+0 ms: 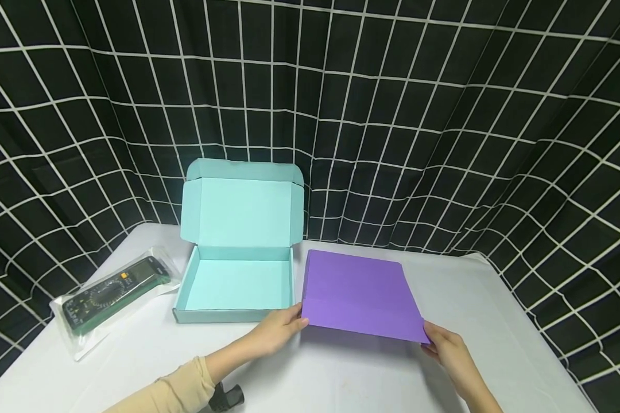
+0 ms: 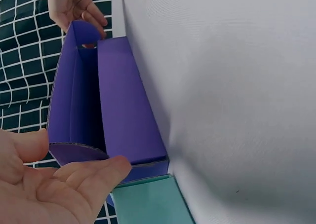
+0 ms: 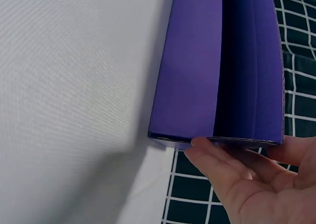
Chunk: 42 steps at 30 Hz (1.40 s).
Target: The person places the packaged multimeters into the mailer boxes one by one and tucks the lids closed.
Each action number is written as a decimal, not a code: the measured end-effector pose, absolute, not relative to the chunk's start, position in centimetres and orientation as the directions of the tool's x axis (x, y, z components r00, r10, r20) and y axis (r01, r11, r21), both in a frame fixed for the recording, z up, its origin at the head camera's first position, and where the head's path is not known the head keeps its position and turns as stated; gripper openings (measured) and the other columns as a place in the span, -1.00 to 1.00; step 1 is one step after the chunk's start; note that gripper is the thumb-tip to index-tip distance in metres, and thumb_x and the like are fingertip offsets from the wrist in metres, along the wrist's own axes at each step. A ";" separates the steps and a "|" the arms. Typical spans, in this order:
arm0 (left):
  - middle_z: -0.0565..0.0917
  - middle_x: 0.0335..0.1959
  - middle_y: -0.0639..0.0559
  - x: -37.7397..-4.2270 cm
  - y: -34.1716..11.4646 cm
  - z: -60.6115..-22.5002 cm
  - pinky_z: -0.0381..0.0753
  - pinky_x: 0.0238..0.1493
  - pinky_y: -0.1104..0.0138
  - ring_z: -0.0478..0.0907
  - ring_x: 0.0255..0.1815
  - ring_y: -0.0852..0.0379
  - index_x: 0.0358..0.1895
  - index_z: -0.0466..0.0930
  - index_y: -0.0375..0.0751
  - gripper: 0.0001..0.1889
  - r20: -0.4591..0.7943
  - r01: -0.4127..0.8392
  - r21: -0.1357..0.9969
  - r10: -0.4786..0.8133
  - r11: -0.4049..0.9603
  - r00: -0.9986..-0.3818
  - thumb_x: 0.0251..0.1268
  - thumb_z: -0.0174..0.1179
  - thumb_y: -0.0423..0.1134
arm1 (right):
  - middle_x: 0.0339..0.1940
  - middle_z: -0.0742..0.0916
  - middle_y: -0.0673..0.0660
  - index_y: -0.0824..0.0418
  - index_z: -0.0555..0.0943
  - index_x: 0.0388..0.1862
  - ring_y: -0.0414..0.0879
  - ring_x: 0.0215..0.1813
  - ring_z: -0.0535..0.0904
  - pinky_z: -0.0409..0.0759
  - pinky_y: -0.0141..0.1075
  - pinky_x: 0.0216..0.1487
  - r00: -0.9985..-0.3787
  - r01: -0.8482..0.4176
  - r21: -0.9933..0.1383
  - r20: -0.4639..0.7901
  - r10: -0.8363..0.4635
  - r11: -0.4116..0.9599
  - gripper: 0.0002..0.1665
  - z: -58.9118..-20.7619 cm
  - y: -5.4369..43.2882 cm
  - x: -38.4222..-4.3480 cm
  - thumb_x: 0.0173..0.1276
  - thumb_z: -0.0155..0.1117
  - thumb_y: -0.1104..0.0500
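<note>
A purple cardboard box (image 1: 359, 292) lies on the right half of the table, its lid tilted with the front edge raised. My left hand (image 1: 276, 332) holds the lid's front left corner, thumb and fingers about the side flap. At the opposite front corner, my right hand (image 1: 449, 353) pinches the lid between thumb and fingers. Both wrist views look through a gap between lid and front wall (image 2: 131, 105) into the dark inside; any contents are hidden. The right fingertips (image 3: 200, 145) sit against the box's side edge.
Left of the purple box stands a teal cardboard box (image 1: 222, 316) with its lid up and nothing inside. A multimeter (image 1: 116, 292) in a clear plastic bag lies farther left. Beside the left sleeve shows a small black object (image 1: 232, 397). Black grid-patterned cloth (image 1: 372, 115) surrounds the white table (image 1: 351, 384).
</note>
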<state>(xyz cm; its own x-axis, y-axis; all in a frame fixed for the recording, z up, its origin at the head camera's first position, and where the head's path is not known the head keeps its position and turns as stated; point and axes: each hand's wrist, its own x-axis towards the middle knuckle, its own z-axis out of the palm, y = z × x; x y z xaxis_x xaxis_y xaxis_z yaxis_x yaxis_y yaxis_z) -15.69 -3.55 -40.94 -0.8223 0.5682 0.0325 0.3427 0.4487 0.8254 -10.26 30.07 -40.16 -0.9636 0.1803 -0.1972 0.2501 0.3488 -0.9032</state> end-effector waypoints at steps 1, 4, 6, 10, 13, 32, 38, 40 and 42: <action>0.37 0.28 -0.49 -15.7 -3.5 -41.0 0.32 0.32 -0.13 0.30 0.33 -0.39 0.32 0.18 -0.70 -0.40 0.040 0.348 0.825 0.567 0.446 -0.823 0.53 -0.07 -0.15 | 0.26 0.45 0.56 0.74 0.21 0.28 -0.30 -0.03 0.58 0.64 -0.27 0.08 -0.965 0.247 -0.904 -0.195 0.177 0.348 -0.46 -40.2 30.1 -10.3 0.62 -0.27 0.25; 0.41 0.25 -0.49 -15.7 -3.5 -41.3 0.34 0.30 -0.12 0.33 0.30 -0.38 0.32 0.19 -0.70 -0.40 0.061 0.361 0.823 0.564 0.438 -0.824 0.52 -0.05 -0.16 | 0.28 0.44 0.55 0.73 0.21 0.29 -0.33 -0.03 0.57 0.63 -0.26 0.09 -0.967 0.240 -0.908 -0.190 0.172 0.342 -0.45 -40.3 30.1 -10.2 0.62 -0.26 0.23; 0.43 0.23 -0.48 -15.8 -3.5 -41.4 0.36 0.29 -0.11 0.36 0.29 -0.37 0.32 0.21 -0.68 -0.41 0.071 0.370 0.818 0.562 0.440 -0.824 0.52 -0.04 -0.16 | 0.27 0.44 0.55 0.72 0.21 0.29 -0.35 -0.04 0.57 0.64 -0.27 0.09 -0.967 0.237 -0.911 -0.187 0.174 0.338 -0.45 -40.4 30.1 -10.2 0.62 -0.25 0.22; 0.47 0.21 -0.46 -15.9 -3.5 -41.5 0.39 0.27 -0.10 0.39 0.27 -0.36 0.31 0.22 -0.68 -0.41 0.086 0.384 0.815 0.565 0.435 -0.821 0.51 -0.01 -0.17 | 0.20 0.52 0.54 0.73 0.21 0.29 -0.39 -0.13 0.59 0.67 -0.29 0.02 -0.964 0.239 -0.923 -0.187 0.191 0.303 -0.45 -40.5 30.1 -10.2 0.62 -0.22 0.23; 0.46 0.21 -0.46 -16.0 -3.5 -41.6 0.40 0.27 -0.10 0.39 0.27 -0.35 0.31 0.23 -0.68 -0.41 0.089 0.387 0.814 0.567 0.432 -0.819 0.50 0.00 -0.16 | 0.07 0.62 0.48 0.76 0.22 0.26 -0.38 -0.21 0.62 0.69 -0.34 -0.07 -0.962 0.228 -0.937 -0.176 0.209 0.263 -0.47 -40.6 30.1 -10.2 0.60 -0.17 0.27; 0.48 0.20 -0.42 -16.1 -3.5 -41.4 0.41 0.26 -0.04 0.38 0.28 -0.30 0.31 0.22 -0.67 -0.40 0.051 0.356 0.822 0.565 0.444 -0.823 0.46 0.06 -0.19 | 0.00 0.67 0.33 0.77 0.26 0.23 -0.35 -0.25 0.64 0.70 -0.37 -0.10 -0.944 0.278 -0.939 -0.229 0.237 0.202 -0.46 -39.9 30.1 -10.4 0.54 -0.05 0.28; 0.48 0.21 -0.42 -16.0 -3.5 -41.2 0.41 0.26 -0.05 0.38 0.28 -0.31 0.32 0.21 -0.68 -0.40 0.046 0.356 0.822 0.571 0.445 -0.820 0.48 0.04 -0.18 | -0.05 0.69 0.28 0.75 0.30 0.21 -0.35 -0.28 0.64 0.70 -0.38 -0.14 -0.935 0.291 -0.933 -0.231 0.268 0.210 -0.45 -39.7 30.2 -10.3 0.50 0.05 0.27; 0.47 0.21 -0.43 -16.0 -3.5 -41.3 0.41 0.26 -0.05 0.38 0.28 -0.31 0.32 0.21 -0.68 -0.40 0.046 0.355 0.823 0.571 0.443 -0.819 0.48 0.03 -0.18 | 0.00 0.67 0.33 0.75 0.30 0.21 -0.35 -0.26 0.63 0.70 -0.36 -0.12 -0.937 0.295 -0.929 -0.236 0.256 0.224 -0.45 -39.8 30.2 -10.3 0.51 0.03 0.27; 0.47 0.21 -0.43 -16.0 -3.4 -41.4 0.42 0.26 -0.04 0.39 0.28 -0.31 0.31 0.21 -0.68 -0.40 0.044 0.352 0.825 0.571 0.441 -0.819 0.47 0.05 -0.20 | 0.05 0.64 0.41 0.76 0.29 0.22 -0.35 -0.23 0.63 0.70 -0.36 -0.11 -0.939 0.300 -0.925 -0.243 0.243 0.233 -0.46 -39.8 30.2 -10.4 0.52 0.00 0.27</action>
<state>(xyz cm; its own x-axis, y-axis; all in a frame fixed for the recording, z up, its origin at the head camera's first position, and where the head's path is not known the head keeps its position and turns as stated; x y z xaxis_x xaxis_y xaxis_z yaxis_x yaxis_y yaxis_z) -16.05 -3.44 -41.41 -0.8194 0.5715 0.0439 0.3520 0.4414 0.8254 -10.36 30.20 -39.84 -0.9390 0.2430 -0.2433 0.3000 0.2333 -0.9250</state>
